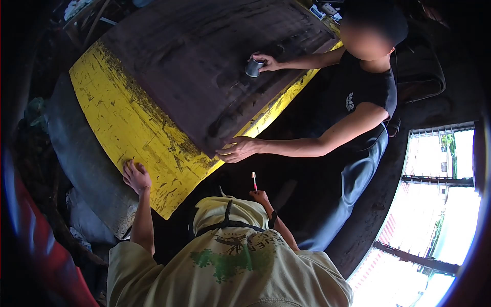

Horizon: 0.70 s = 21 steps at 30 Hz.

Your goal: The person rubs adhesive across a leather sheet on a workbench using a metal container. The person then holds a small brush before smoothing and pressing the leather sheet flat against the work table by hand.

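Observation:
My left hand [137,176] rests at the near left edge of a scratched yellow board [148,148], its fingers laid on the surface. In my right hand [260,196] is a toothbrush [254,185] with a red handle, held upright by the fist in front of my chest, off the board. A dark brown sheet [179,66] covers most of the yellow board, with darker wet-looking smears on its right side. Over those smears a co-worker's hand [268,62] holds a metal cup [252,68]. The co-worker's other hand [240,149] touches the board's near right corner.
The co-worker [365,97] stands to the right in a dark T-shirt. A grey curved sheet [82,148] lies under the board at left. Red cloth [41,245] shows at lower left. A bright barred window [429,204] is at right. Small items [325,10] sit beyond the board.

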Motion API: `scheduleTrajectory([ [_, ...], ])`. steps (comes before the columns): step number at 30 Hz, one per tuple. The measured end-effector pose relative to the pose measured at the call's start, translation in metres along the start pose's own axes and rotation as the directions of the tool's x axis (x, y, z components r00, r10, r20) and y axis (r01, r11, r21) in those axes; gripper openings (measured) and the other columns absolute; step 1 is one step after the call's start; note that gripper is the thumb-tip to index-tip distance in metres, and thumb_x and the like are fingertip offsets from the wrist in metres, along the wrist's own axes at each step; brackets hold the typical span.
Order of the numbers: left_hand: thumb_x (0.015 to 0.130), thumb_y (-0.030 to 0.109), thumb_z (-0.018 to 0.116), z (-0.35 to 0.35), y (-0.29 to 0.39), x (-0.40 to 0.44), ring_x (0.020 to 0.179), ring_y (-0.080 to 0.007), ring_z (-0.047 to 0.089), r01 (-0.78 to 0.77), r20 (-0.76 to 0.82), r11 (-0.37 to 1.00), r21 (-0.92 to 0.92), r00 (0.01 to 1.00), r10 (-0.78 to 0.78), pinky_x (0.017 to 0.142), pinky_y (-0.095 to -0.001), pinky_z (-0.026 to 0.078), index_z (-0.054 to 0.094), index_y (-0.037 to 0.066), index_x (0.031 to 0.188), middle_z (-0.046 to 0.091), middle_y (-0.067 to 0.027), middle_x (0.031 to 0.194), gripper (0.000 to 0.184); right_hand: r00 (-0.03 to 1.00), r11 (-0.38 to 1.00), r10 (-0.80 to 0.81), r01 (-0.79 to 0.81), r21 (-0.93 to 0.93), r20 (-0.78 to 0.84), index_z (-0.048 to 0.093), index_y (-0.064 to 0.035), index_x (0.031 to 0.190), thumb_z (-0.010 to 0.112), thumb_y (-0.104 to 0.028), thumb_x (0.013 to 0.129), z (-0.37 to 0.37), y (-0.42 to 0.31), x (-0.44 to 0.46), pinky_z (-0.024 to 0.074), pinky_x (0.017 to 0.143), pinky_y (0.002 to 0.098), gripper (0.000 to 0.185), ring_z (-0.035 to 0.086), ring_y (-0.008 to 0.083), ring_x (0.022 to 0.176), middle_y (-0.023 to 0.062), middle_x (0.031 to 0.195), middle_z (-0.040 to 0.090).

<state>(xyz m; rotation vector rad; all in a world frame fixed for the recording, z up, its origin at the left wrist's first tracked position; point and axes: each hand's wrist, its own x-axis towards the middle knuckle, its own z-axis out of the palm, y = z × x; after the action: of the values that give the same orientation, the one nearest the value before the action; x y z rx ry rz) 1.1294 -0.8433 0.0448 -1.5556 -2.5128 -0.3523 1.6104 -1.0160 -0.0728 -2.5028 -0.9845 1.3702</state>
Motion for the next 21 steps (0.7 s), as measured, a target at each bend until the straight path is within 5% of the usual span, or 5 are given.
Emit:
scheduleTrajectory([
  [12,0.087,0.031,0.046,-0.004,0.003,0.0,0.129,-0.027,0.03,0.013,-0.005,0.999,-0.04,1.0,-0.013,0.101,-0.0503,0.024,0.044,0.017,0.123,0.036,-0.0071,0.137,0.038,1.0,1.0,-0.027,0.027,-0.005,-0.011,0.07,-0.0094,0.078,0.069,-0.048,0.072,0.006,0.01,0.005,0.0469,0.06,0.032,0.039,0.06,0.0134,0.064,0.0059,0.065,0.063],
  [15,0.087,0.031,0.046,-0.005,0.004,0.0,0.129,-0.027,0.029,0.014,-0.001,0.999,-0.036,1.0,-0.014,0.101,-0.0504,0.024,0.044,0.017,0.123,0.036,-0.0072,0.137,0.038,0.999,0.999,0.002,0.0,-0.051,0.042,0.069,-0.0079,0.085,0.067,-0.046,0.073,0.003,0.008,0.003,0.0483,0.07,0.0365,0.04,0.065,0.0242,0.08,0.0132,0.08,0.067],
  [17,0.087,0.031,0.047,-0.005,0.003,0.0,0.129,-0.027,0.029,0.013,0.001,0.999,-0.039,1.0,-0.013,0.101,-0.0504,0.024,0.044,0.017,0.123,0.036,-0.0072,0.137,0.039,0.999,0.997,-0.048,0.049,-0.056,0.01,0.07,-0.01,0.08,0.068,-0.05,0.072,0.004,0.009,0.003,0.0472,0.06,0.0326,0.04,0.061,0.0153,0.065,0.0072,0.067,0.064],
  [21,0.086,0.032,0.048,-0.006,0.003,0.0,0.128,-0.0267,0.03,0.014,0.0,0.999,-0.04,1.0,-0.014,0.101,-0.0505,0.024,0.044,0.017,0.123,0.037,-0.0072,0.136,0.039,0.999,0.998,-0.034,0.035,-0.053,0.022,0.071,-0.0108,0.082,0.068,-0.05,0.072,0.004,0.01,0.003,0.0475,0.061,0.0333,0.041,0.062,0.0159,0.067,0.008,0.069,0.064],
])
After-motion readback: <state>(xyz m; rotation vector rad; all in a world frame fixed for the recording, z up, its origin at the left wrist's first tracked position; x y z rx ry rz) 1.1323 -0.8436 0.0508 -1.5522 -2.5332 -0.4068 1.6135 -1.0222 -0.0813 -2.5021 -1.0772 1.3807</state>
